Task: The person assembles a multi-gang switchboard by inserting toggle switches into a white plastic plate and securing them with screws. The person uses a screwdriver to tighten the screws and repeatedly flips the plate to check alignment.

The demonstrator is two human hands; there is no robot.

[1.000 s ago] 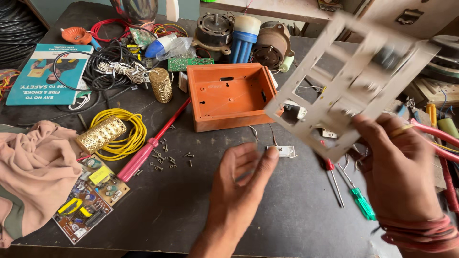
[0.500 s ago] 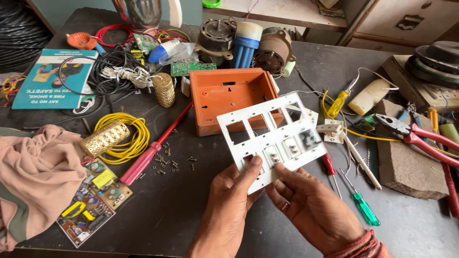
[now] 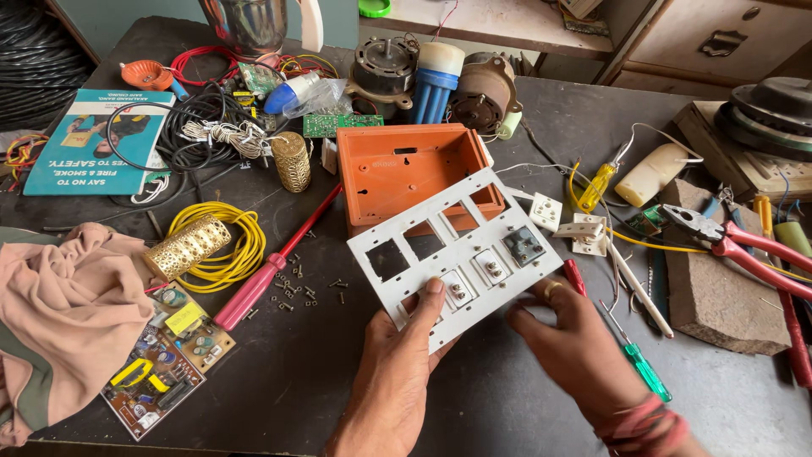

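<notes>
A white switch plate (image 3: 457, 254) with several square cutouts is held tilted above the dark table. It carries two small switches and a grey socket on its right half. My left hand (image 3: 397, 355) grips its lower edge, with the thumb pressed on a switch. My right hand (image 3: 575, 338) holds the plate's lower right corner, a ring on one finger. Behind the plate lies an open orange plastic box (image 3: 406, 169), partly covered by it.
A red-handled screwdriver (image 3: 262, 275), loose screws (image 3: 296, 288), a yellow wire coil (image 3: 224, 241) and circuit boards (image 3: 165, 360) lie to the left. Pink cloth (image 3: 59, 313) covers the left edge. Red pliers (image 3: 736, 245), a green screwdriver (image 3: 647, 368), a stone block (image 3: 719, 296) and white sockets (image 3: 562, 220) sit to the right. Motors (image 3: 385, 63) stand at the back.
The plate came down from high on the right to the middle. My left hand, empty a second ago, has taken hold of it, and the plate now sits lower and steadier.
</notes>
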